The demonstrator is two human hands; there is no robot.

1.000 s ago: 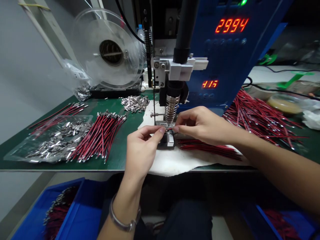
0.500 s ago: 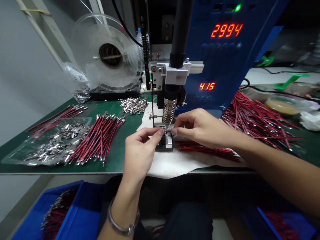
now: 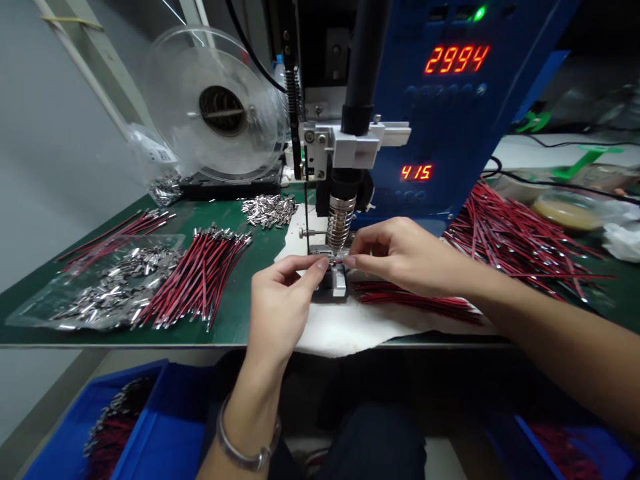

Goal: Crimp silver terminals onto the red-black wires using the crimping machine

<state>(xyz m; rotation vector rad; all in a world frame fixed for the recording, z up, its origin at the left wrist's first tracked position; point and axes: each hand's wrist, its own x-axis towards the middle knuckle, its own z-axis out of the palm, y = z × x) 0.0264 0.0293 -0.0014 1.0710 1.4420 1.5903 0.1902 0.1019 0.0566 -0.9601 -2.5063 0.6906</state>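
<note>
My left hand (image 3: 283, 300) is in a pinch at the left side of a small metal fixture (image 3: 339, 283), under the spring-wrapped soldering head (image 3: 341, 220). From the right, my right hand (image 3: 400, 257) pinches at the same spot, its thumb and forefinger closed. A bit of red shows between the two sets of fingertips, likely wire, but what each hand grips is mostly hidden. Beneath my right hand a row of red and black wires (image 3: 420, 301) lies on the white paper (image 3: 340, 333).
Left on the green table (image 3: 225, 330) are a wire bundle with metal ends (image 3: 197, 277), a plastic bag of metal parts (image 3: 115, 287) and a pile of them (image 3: 270, 211). A wire heap (image 3: 515, 240) lies right, beside the blue machine (image 3: 420, 120). Blue bins (image 3: 150, 420) stand below.
Both hands keep their pinch at the fixture with barely any movement. The whole view has shifted very slightly.
</note>
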